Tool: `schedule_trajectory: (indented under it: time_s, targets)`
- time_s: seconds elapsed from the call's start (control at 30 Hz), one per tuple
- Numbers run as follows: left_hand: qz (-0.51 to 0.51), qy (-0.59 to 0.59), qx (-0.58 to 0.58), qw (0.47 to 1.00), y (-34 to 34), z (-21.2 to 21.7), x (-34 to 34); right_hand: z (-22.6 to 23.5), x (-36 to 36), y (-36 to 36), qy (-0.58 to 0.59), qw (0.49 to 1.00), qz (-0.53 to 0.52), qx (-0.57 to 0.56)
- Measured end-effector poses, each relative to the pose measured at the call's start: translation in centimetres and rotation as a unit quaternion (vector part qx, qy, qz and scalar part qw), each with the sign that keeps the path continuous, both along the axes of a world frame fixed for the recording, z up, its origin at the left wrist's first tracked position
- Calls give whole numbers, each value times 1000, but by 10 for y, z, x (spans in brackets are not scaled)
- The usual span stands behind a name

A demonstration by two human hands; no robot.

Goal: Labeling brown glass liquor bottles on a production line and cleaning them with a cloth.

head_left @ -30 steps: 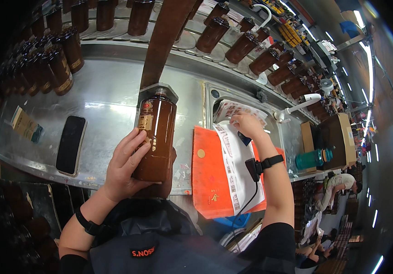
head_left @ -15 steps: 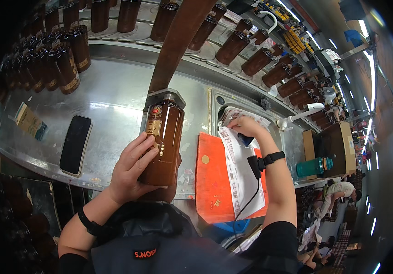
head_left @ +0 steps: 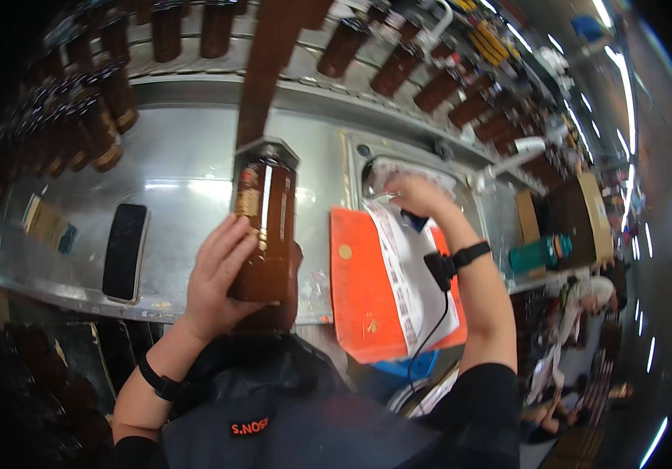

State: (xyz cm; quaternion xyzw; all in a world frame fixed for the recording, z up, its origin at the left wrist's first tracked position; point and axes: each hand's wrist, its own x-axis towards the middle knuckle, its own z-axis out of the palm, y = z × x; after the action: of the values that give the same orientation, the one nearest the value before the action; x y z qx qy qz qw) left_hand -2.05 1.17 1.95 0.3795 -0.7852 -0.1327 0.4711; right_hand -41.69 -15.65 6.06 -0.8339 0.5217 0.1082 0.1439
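My left hand (head_left: 222, 266) is closed round the lower left side of a brown bottle (head_left: 275, 227) with gold and red labelling. The bottle leans against a grey angled holder (head_left: 293, 152) on the metal worktop. My right hand (head_left: 418, 195), smeared by motion, is at the sink basin above the top end of a white printed label sheet (head_left: 398, 266). Its fingertips are pinched near a small shiny bit that I cannot make out. That sheet lies over an orange-red folder or board (head_left: 347, 293). Printed clear-looking sheets (head_left: 445, 181) lie in the basin behind the hand.
A black phone (head_left: 125, 250) and a small packet (head_left: 48, 223) lie to the left. Brown bottles (head_left: 97, 129) crowd the far left, and others line a conveyor (head_left: 195, 66). A tap (head_left: 508, 160), teal bottle (head_left: 535, 254) and cardboard box (head_left: 586, 211) stand right.
The view has shifted slightly. My left hand keeps its hold on the bottle. My right hand has stayed by the sheet's top end, now blurred, with a shiny bit at its fingertips.
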Motion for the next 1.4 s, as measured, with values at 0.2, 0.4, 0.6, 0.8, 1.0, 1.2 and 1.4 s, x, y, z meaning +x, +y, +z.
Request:
schedule_trajectory:
  time_s: [0.2,0.4,0.6,0.8,1.0,1.2,1.4]
  targets:
    - [4,-14,4,1000,-1,-5,-6,66,-30,108,-43,985,-116,-121]
    - [-22,-5,3,1000,-1,-7,-7,55,-17,275,-29,960,-264,-88]
    - [-10,-2,-9,1000,0,-6,-8,10,8,323,-32,936,-315,-152]
    - [12,-32,-3,999,2,-3,-7,-1,9,318,20,944,-287,-164]
    - [0,-14,-13,1000,3,-3,-7,-8,10,318,61,948,-268,-159]
    - [-2,-12,-14,1000,4,-3,-7,-22,6,318,80,950,-253,-164]
    - [-8,-2,-10,1000,5,-1,-8,-20,5,322,77,945,-253,-192]
